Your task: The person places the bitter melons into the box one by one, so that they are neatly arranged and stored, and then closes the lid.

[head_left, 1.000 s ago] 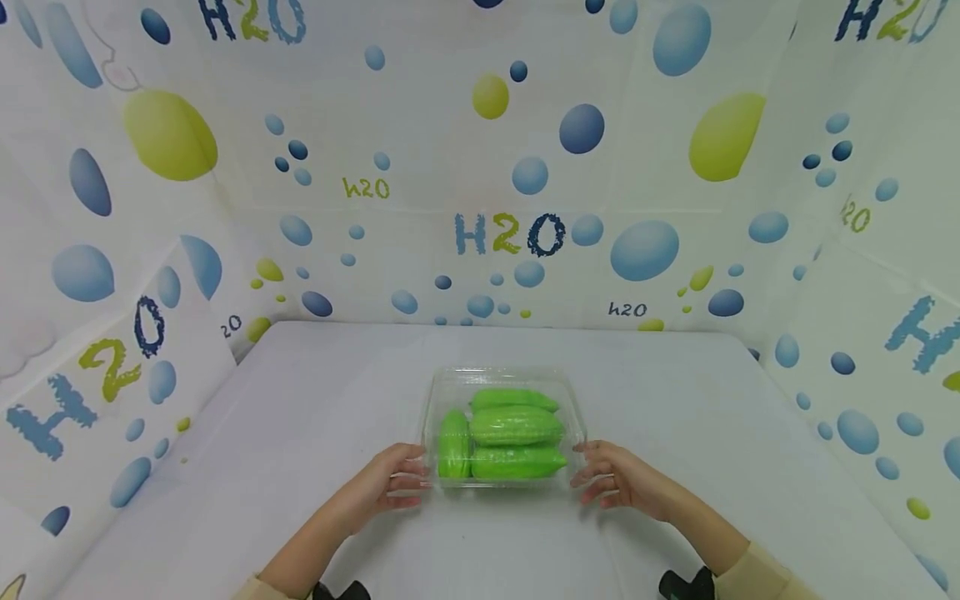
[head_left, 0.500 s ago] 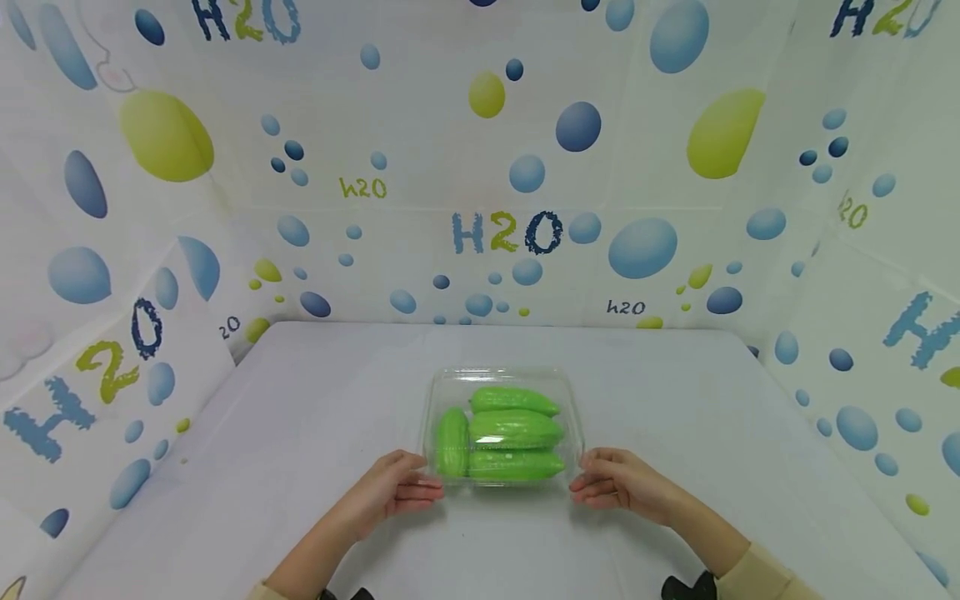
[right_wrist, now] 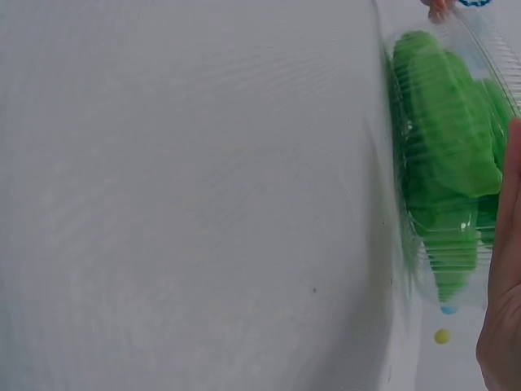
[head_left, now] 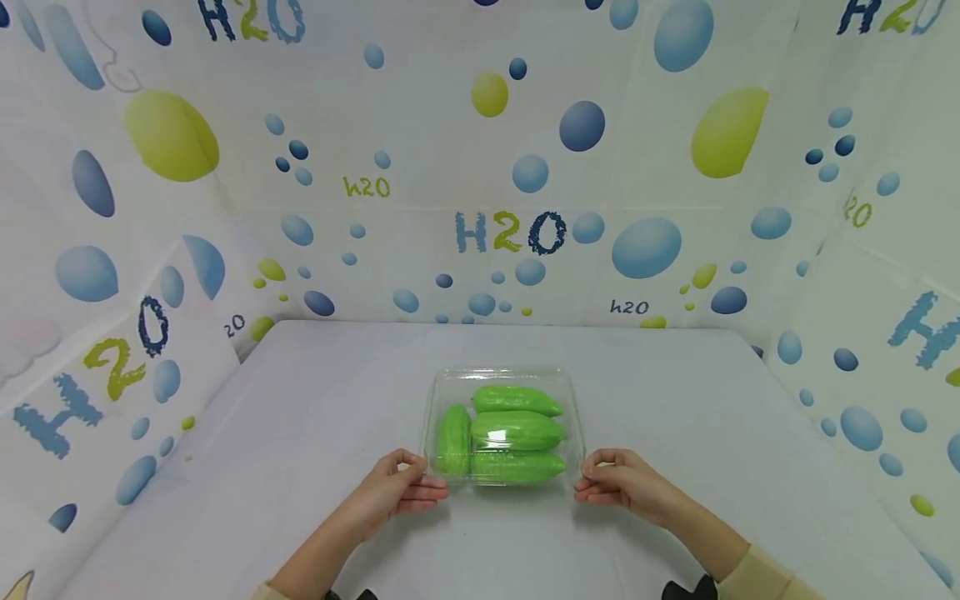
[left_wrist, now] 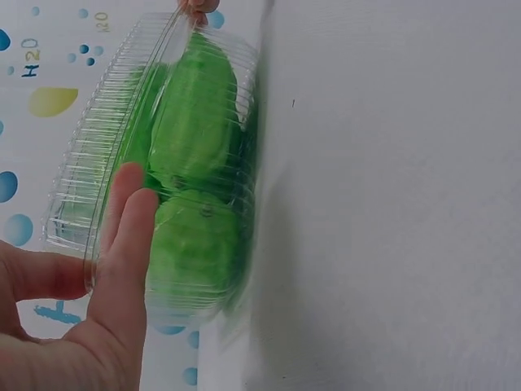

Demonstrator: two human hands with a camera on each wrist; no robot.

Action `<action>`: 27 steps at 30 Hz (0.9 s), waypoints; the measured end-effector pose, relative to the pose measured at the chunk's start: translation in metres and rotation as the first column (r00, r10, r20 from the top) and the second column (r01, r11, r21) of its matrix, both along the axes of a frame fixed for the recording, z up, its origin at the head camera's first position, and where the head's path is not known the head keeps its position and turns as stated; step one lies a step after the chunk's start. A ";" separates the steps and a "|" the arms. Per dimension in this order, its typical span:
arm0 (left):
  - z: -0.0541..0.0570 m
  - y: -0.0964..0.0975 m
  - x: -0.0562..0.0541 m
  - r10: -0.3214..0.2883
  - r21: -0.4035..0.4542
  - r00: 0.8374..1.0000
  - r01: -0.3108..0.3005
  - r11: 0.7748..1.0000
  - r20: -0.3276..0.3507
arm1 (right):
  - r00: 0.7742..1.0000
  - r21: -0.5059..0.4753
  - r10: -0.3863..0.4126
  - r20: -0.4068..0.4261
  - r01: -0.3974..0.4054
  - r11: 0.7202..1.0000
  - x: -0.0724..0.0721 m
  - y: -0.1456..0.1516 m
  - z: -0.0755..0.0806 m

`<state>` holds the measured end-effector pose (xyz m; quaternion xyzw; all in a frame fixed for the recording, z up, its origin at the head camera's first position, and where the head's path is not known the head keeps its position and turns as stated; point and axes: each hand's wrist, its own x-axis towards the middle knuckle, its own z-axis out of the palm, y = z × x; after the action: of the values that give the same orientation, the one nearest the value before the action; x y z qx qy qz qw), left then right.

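Observation:
A clear plastic clamshell box (head_left: pixel 504 374) sits on the white table, holding several plump green cucumber-like vegetables (head_left: pixel 517 429). One lies lengthwise at the left; the others are stacked crosswise beside it. My left hand (head_left: pixel 393 492) pinches the rim at the near left corner, its other fingers extended under the front. In the left wrist view, the thumb and fingers of that hand (left_wrist: pixel 110 314) lie on either side of the box's rim (left_wrist: pixel 102 183). At the near right corner my right hand (head_left: pixel 626 483) pinches the rim between thumb and forefinger. The right wrist view shows only its edge (right_wrist: pixel 506 269).
The white-covered table (head_left: pixel 330 383) extends around the box on all sides. Behind it and at both sides hang white curtains (head_left: pixel 420 125) printed with blue and green drops and H2O lettering.
Both hands have closed in from loosely spread fingers beside the box to pinching its near corners. The left fingers slid rightward beneath the front edge. The box stays nearly in place.

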<state>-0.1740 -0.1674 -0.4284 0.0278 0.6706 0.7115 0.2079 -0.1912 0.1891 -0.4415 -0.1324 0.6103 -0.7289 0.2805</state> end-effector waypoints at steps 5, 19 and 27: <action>-0.001 0.004 -0.001 0.042 -0.015 0.999 -0.042 0.999 0.003 | 0.998 0.070 -0.056 -0.035 0.058 0.996 0.002 -0.004 0.004; -0.003 0.007 -0.003 0.048 -0.015 0.999 -0.047 0.999 0.006 | 0.983 0.103 -0.176 -0.058 0.181 0.978 0.006 -0.008 0.005; -0.003 0.005 -0.003 0.053 -0.008 0.999 -0.053 0.999 0.001 | 0.992 0.097 -0.129 -0.008 0.129 0.987 0.004 -0.006 0.004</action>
<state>-0.1775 -0.1628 -0.4310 0.0085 0.6736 0.7144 0.1894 -0.1873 0.1833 -0.4377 -0.0796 0.6526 -0.7148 0.2383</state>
